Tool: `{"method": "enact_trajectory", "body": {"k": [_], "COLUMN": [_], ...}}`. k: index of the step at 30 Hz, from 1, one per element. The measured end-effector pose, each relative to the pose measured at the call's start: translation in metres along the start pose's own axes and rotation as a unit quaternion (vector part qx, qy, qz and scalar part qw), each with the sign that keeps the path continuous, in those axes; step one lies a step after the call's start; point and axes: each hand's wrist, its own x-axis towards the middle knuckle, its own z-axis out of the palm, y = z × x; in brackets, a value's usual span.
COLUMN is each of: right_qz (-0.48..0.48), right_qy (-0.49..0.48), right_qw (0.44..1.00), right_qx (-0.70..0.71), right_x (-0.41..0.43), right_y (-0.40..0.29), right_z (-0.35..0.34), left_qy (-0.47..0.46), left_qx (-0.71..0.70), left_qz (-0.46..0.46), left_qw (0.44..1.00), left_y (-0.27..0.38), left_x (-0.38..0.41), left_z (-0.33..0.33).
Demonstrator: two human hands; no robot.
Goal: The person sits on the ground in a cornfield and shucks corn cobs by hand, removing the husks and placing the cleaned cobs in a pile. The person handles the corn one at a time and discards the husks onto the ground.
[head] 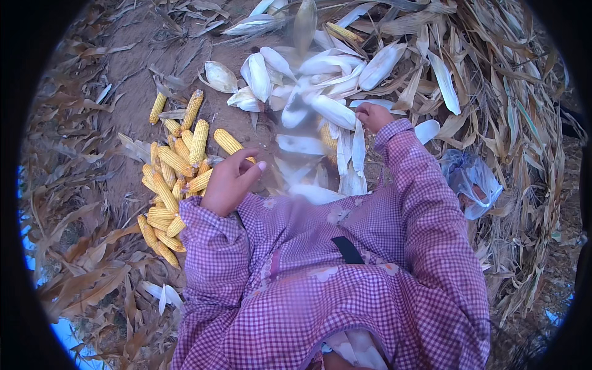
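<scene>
My left hand (pixel 233 181) is beside a pile of husked yellow corn cobs (pixel 173 159), its thumb and fingers apart. Just beyond its fingers, one bare corn cob (pixel 226 141) lies on the soil, partly covered by them. My right hand (pixel 373 116) has curled fingers at the end of a pale corn husk (pixel 334 111); whether it grips the husk cannot be made out. Loose husk strips (pixel 357 148) hang below that hand. Between my hands, a yellow cob (pixel 328 138) shows among husks, blurred by a smear over the middle of the view.
Ears still in white husk (pixel 256 78) lie ahead of me, near another yellow cob (pixel 343 32). Dry corn stalks (pixel 499 83) are heaped along the right. A clear plastic bag (pixel 471 182) with something reddish inside sits by my right sleeve. Dry leaves (pixel 88 286) cover the left.
</scene>
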Motion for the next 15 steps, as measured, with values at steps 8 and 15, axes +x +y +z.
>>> {"method": "enact_trajectory", "body": {"k": [8, 15], "right_qz": [0.273, 0.316], "right_qy": [-0.017, 0.023], "right_qw": [0.962, 0.945], "right_qx": [0.024, 0.081], "right_x": [0.016, 0.036], "right_y": [0.006, 0.004], "right_z": [0.178, 0.189], "left_qy": [0.026, 0.039], "left_qx": [-0.142, -0.191], "left_qz": [-0.113, -0.157], "left_qw": [0.983, 0.968], "left_y": [-0.029, -0.043], "left_x": [-0.006, -0.01], "left_z": [-0.013, -0.017]}}
